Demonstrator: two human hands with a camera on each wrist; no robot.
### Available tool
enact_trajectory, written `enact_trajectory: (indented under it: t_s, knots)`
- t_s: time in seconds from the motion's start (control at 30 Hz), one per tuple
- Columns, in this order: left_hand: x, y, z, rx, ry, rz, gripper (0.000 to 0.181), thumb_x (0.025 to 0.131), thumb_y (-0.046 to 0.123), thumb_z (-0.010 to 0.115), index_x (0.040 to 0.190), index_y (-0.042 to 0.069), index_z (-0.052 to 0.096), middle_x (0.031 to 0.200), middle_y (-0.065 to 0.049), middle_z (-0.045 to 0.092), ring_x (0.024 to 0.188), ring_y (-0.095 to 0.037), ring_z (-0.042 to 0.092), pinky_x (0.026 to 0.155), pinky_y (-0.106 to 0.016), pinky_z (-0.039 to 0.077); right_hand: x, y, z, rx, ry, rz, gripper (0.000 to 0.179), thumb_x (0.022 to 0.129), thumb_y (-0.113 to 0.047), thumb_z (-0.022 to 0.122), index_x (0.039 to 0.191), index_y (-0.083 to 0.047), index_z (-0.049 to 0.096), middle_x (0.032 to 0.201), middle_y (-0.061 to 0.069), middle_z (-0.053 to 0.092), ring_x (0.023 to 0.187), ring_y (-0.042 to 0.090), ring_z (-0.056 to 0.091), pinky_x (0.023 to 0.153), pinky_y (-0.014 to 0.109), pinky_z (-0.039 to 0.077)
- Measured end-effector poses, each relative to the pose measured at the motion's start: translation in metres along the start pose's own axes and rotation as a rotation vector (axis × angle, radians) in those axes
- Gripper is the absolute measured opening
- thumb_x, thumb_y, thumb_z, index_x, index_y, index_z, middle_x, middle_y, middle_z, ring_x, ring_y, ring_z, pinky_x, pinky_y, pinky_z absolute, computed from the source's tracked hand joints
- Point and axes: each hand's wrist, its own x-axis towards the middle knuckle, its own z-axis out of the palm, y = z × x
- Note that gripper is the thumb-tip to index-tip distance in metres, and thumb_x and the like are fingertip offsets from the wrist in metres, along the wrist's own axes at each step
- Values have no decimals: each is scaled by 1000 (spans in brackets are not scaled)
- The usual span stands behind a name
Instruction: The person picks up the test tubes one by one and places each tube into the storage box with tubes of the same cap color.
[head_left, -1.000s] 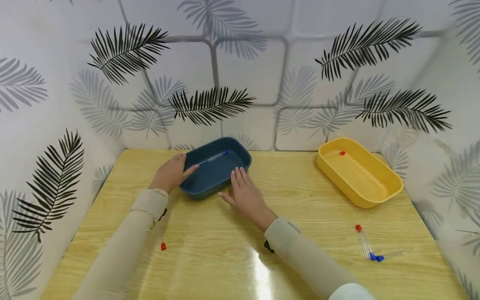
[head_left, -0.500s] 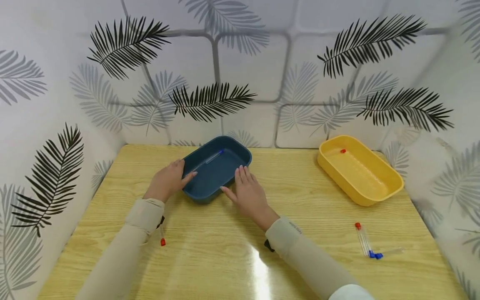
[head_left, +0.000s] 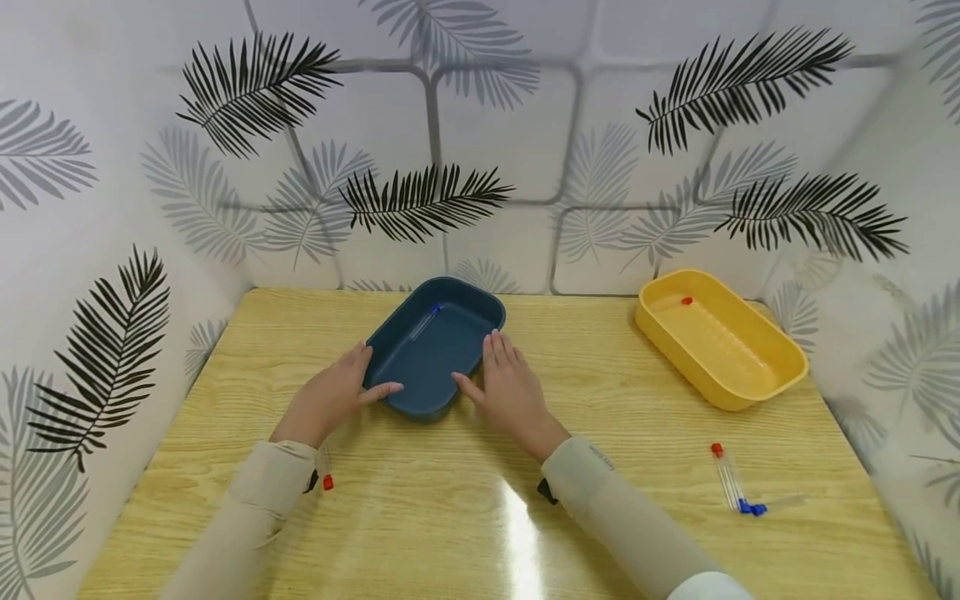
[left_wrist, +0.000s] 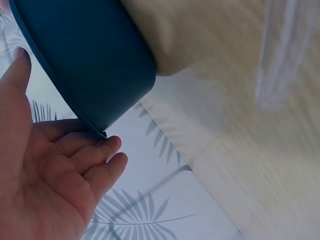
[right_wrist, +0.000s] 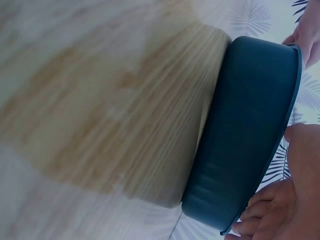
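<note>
A dark blue plastic tray (head_left: 435,367) stands at the back left of the table, set at an angle. Inside it lies a clear tube with a blue cap (head_left: 425,322). My left hand (head_left: 330,400) grips its left side, thumb over the rim and fingers outside. On the opposite side, my right hand (head_left: 513,387) rests straight fingers along the rim, with the thumb at the near corner. In the right wrist view the tray's outer wall (right_wrist: 240,125) shows beside that hand. A red-capped tube (head_left: 327,482) lies by my left wrist, partly hidden by the sleeve.
A yellow tray (head_left: 678,358) with a small red cap (head_left: 687,301) inside stands at the back right. Nearer, several capped clear tubes (head_left: 738,492) lie together on the wooden table (head_left: 420,533). A patterned wall (head_left: 510,242) rises behind the table's back edge.
The blue tray has turned counterclockwise, its near end swinging right and toward me. The tube inside has turned with it. My left hand has moved nearer; my right hand has shifted slightly right.
</note>
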Motion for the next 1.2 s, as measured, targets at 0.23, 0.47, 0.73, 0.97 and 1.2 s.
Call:
enact_trajectory:
  t_s: [0.23, 0.47, 0.73, 0.97, 1.2]
  knots:
    - [-20, 15, 12, 68, 85, 74, 91, 85, 63, 50, 138, -10, 35, 143, -29, 29, 124, -41, 40, 93, -48, 43, 1, 12, -5, 88, -34, -15, 79, 95, -53, 37, 144, 7, 22, 150, 21, 17, 139, 30, 16, 110, 39, 19]
    - [-29, 37, 30, 212, 261, 97, 91, 84, 60, 54, 133, -15, 39, 134, -34, 39, 122, -41, 43, 96, -46, 41, 5, 21, -7, 145, -79, -28, 74, 96, -44, 43, 145, 4, 17, 152, 18, 12, 140, 28, 12, 110, 38, 20]
    - [-33, 67, 49, 287, 474, 48, 90, 81, 61, 57, 126, -17, 47, 126, -35, 47, 115, -41, 49, 92, -45, 44, 11, 28, -11, 173, -74, -46, 67, 96, -32, 42, 144, 7, 16, 151, 22, 15, 139, 31, 12, 109, 39, 22]
    - [-33, 85, 57, 296, 489, -49, 92, 82, 63, 53, 125, -18, 47, 125, -35, 47, 116, -41, 49, 94, -45, 43, 19, 32, -8, 157, -93, -43, 65, 95, -28, 39, 145, 6, 14, 152, 19, 13, 140, 28, 10, 110, 37, 20]
    - [-33, 96, 58, 330, 480, -99, 92, 83, 65, 50, 122, -18, 49, 125, -35, 47, 114, -41, 51, 91, -45, 45, 26, 32, -5, 147, -101, -50, 64, 96, -26, 38, 145, 8, 15, 151, 22, 14, 140, 30, 10, 111, 39, 18]
